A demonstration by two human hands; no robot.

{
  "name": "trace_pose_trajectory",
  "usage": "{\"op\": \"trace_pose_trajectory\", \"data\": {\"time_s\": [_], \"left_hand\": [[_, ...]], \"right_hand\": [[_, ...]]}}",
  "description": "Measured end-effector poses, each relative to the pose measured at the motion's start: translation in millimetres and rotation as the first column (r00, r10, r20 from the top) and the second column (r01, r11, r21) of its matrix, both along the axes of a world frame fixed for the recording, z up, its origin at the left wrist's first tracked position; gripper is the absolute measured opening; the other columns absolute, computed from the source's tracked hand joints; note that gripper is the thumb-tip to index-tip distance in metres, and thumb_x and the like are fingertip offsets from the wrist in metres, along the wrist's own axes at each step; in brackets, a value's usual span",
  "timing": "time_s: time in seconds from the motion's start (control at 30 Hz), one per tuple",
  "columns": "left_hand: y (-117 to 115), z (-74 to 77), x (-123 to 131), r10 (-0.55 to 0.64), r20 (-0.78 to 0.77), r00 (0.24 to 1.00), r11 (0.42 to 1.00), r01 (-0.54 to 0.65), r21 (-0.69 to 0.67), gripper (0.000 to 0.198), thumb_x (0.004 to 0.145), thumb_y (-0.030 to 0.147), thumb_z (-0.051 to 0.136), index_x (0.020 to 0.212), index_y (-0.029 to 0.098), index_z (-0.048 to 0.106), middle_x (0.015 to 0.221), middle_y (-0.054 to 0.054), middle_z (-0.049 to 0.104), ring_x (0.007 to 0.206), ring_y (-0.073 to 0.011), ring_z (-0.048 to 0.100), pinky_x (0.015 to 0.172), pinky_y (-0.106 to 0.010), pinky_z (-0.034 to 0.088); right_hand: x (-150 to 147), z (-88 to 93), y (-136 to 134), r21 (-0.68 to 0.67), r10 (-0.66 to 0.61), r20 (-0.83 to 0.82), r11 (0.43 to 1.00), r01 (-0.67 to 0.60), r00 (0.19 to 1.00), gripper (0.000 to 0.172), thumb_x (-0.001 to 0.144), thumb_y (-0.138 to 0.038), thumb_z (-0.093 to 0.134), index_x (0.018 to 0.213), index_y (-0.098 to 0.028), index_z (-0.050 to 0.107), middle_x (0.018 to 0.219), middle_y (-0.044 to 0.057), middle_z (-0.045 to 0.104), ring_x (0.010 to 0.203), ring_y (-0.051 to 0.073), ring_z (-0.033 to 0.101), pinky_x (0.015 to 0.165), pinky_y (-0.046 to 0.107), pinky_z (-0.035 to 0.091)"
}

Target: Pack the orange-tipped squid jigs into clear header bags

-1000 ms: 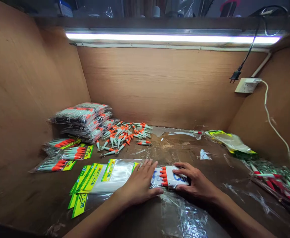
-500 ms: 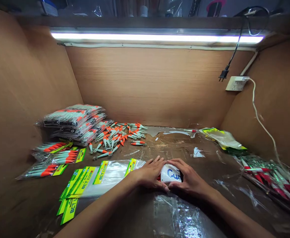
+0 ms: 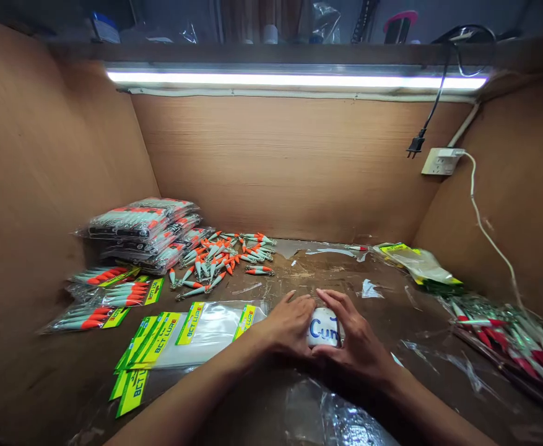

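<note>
Head view shows a white block with blue handwriting point(image 3: 323, 328), right of the center in the lower half of the frame, between my two hands. My right hand point(image 3: 355, 331) holds it, thumb and fingers partly closed around its right side. My left hand point(image 3: 290, 325) curls against its left side; whether it grips, I cannot tell. At lower left lie clear BCT LURE bags point(image 3: 210, 334); above them, loose orange-and-pale squid jigs point(image 3: 215, 263).
</note>
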State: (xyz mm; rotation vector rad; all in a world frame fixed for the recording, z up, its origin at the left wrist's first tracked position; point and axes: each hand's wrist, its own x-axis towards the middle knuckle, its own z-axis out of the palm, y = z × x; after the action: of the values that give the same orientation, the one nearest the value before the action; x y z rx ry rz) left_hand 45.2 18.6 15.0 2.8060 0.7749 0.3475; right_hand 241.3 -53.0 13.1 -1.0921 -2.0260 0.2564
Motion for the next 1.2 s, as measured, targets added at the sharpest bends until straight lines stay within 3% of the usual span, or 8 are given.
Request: {"op": "trace_pose_trajectory", "data": {"time_s": [0.2,0.37,0.5,0.63,0.77,0.97,1.1,1.2], "left_hand": [[2,73.2,-23,0.115,0.284,0.952,0.993,-0.099,-0.070,0.081,0.060,0.062,0.077,0.123,0.018,0.052,0.114,-0.012,0.063,0.102,-0.0322,0.060,0.104,-0.057,0.035],[10,135.3,-64,0.167,0.694,0.700,0.938,0.104,-0.331,0.067,0.077,0.065,0.063,0.125,0.018,0.053,0.118,-0.013,0.064,0.107,-0.0307,0.059,0.099,-0.050,0.041],[17,121.6,-80,0.234,0.821,0.520,0.932,0.122,-0.342,0.072,0.076,0.075,0.056,0.123,0.019,0.055,0.120,-0.014,0.064,0.122,-0.0341,0.051,0.105,-0.052,0.035],[16,100.4,-95,0.277,0.825,0.493,0.946,0.012,-0.324,0.075,0.072,0.074,0.063,0.124,0.021,0.053,0.116,-0.013,0.065,0.120,-0.0340,0.052,0.103,-0.051,0.038],[3,107.0,-108,0.250,0.865,0.436,0.961,-0.001,-0.277,0.077,0.069,0.079,0.060,0.123,0.023,0.053,0.106,-0.010,0.065,0.114,-0.0328,0.055,0.100,-0.049,0.042],[-5,104.6,-106,0.284,0.748,0.600,0.959,-0.178,-0.222,0.055,0.074,0.069,0.063,0.102,0.022,0.061,0.110,-0.008,0.059,0.103,-0.0293,0.057,0.093,-0.046,0.045],[1,87.5,-94,0.359,0.737,0.572,0.933,-0.245,-0.265,0.053,0.076,0.064,0.066,0.104,0.020,0.056,0.098,-0.005,0.059,0.087,-0.0226,0.059,0.083,-0.039,0.047],[1,79.0,-78,0.448,0.704,0.551,0.892,-0.333,-0.307,0.052,0.075,0.057,0.072,0.104,0.020,0.050,0.086,0.000,0.057,0.072,-0.0173,0.055,0.069,-0.032,0.046]], "right_hand": [[10,8.5,-2,0.086,-0.119,-0.183,0.987,0.137,0.976,0.086,0.087,-0.050,0.064,0.155,-0.024,0.018,0.148,0.014,0.038,0.127,0.032,0.047,0.109,0.052,0.039],[13,11.2,0,0.051,-0.154,-0.171,0.985,0.165,0.973,0.081,0.090,-0.045,0.060,0.155,-0.026,0.015,0.146,0.013,0.042,0.124,0.030,0.051,0.107,0.052,0.041],[11,7.5,2,-0.014,-0.123,-0.102,0.992,0.122,0.987,0.079,0.091,-0.043,0.059,0.155,-0.027,0.016,0.143,0.014,0.044,0.121,0.029,0.052,0.106,0.052,0.043],[13,1.3,6,-0.050,-0.113,-0.073,0.993,0.110,0.991,0.079,0.092,-0.043,0.059,0.155,-0.028,0.015,0.142,0.014,0.044,0.118,0.029,0.053,0.104,0.052,0.044],[13,-2.2,9,-0.071,-0.118,-0.058,0.991,0.114,0.991,0.077,0.093,-0.042,0.057,0.155,-0.030,0.013,0.142,0.012,0.044,0.115,0.027,0.056,0.103,0.051,0.046],[16,-8.7,12,-0.098,-0.114,-0.025,0.989,0.112,0.993,0.074,0.095,-0.041,0.054,0.155,-0.030,0.014,0.140,0.012,0.047,0.111,0.026,0.059,0.100,0.050,0.048],[12,-5.6,15,-0.109,-0.084,-0.088,0.991,0.074,0.993,0.065,0.095,-0.042,0.053,0.153,-0.027,0.026,0.136,0.012,0.051,0.112,0.026,0.059,0.099,0.048,0.049],[-8,21.8,12,-0.121,-0.028,-0.178,0.993,0.006,0.984,0.058,0.096,-0.045,0.051,0.149,-0.027,0.035,0.134,0.011,0.055,0.112,0.026,0.058,0.097,0.045,0.050]]}}
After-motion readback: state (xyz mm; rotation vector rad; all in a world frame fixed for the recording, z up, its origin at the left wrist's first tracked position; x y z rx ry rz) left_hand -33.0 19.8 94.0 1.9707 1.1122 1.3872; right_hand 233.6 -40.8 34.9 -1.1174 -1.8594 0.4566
